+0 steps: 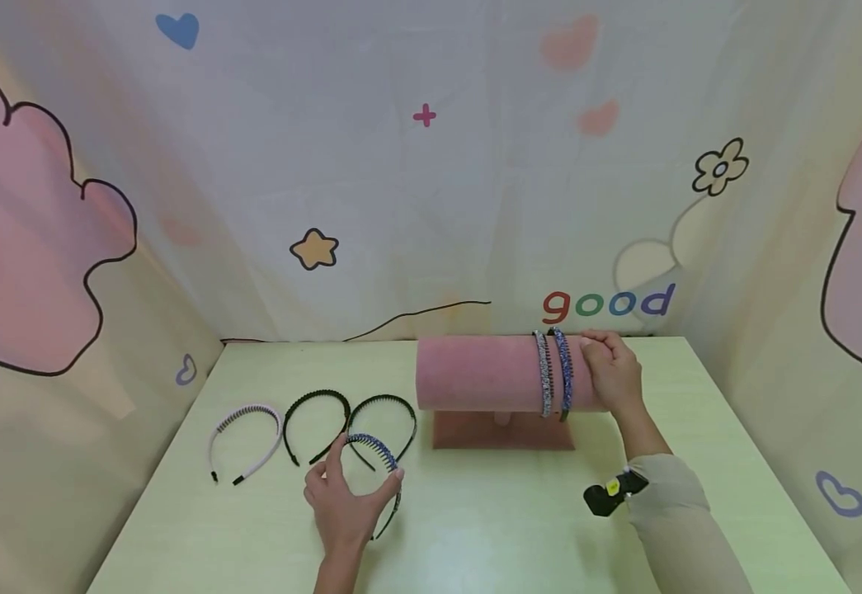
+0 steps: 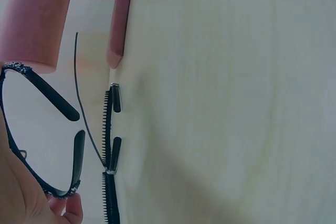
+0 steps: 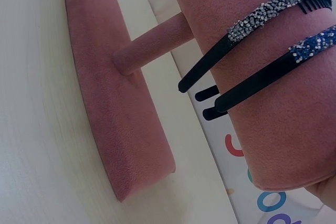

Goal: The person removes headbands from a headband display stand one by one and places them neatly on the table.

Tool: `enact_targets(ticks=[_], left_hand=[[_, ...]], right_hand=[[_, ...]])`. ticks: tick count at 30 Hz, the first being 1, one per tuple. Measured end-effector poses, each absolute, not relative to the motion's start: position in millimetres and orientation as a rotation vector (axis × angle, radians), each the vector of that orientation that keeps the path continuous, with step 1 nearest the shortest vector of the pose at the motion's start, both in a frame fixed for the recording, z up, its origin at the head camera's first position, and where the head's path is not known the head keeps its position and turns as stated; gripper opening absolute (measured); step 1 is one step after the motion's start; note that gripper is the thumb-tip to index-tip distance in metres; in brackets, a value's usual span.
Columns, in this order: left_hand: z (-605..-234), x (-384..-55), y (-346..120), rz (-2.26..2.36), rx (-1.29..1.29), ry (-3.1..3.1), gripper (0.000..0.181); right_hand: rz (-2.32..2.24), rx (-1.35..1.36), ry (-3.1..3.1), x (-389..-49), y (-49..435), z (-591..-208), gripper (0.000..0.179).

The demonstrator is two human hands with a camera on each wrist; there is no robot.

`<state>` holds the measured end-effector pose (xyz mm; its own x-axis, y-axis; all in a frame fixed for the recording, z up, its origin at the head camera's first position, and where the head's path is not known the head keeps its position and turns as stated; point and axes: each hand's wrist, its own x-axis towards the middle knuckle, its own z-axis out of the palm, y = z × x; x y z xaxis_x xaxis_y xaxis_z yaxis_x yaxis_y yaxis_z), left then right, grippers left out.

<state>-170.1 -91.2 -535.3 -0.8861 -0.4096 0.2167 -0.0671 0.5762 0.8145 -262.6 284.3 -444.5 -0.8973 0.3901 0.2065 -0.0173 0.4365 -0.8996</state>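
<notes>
My left hand (image 1: pixel 347 505) holds a rhinestone headband (image 1: pixel 375 446) between thumb and fingers, above the table in front of the other headbands. The left wrist view shows its dark tips (image 2: pixel 64 109) pointing away from the palm. At the right end of a pink velvet headband stand (image 1: pixel 475 373), my right hand (image 1: pixel 614 373) grips the padded roll. Two headbands sit side by side round the roll, left of that hand: a silver rhinestone headband (image 3: pixel 265 14) and a blue rhinestone headband (image 3: pixel 310 45). Their dark tips stick out under the roll.
On the pale table (image 1: pixel 490 520), a white headband (image 1: pixel 273 450), a black headband (image 1: pixel 317 394) and another dark toothed headband (image 1: pixel 410 412) lie left of the stand's base (image 1: pixel 505 433). A printed cloth backdrop (image 1: pixel 401 181) closes off the back and sides.
</notes>
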Motion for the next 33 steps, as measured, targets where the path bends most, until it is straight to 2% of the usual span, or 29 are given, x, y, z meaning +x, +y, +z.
enact_targets(ticks=[19,33], left_hand=[[-547,-164,-83,-1.067,0.600,-2.659,0.116],[-564,-167,-78,-1.045,0.715,-2.670,0.116]], right_hand=[[1.471,-0.340,-2.311,-261,285,-443,0.040],[1.444,-0.338,-2.333,-261,284,-443,0.041]])
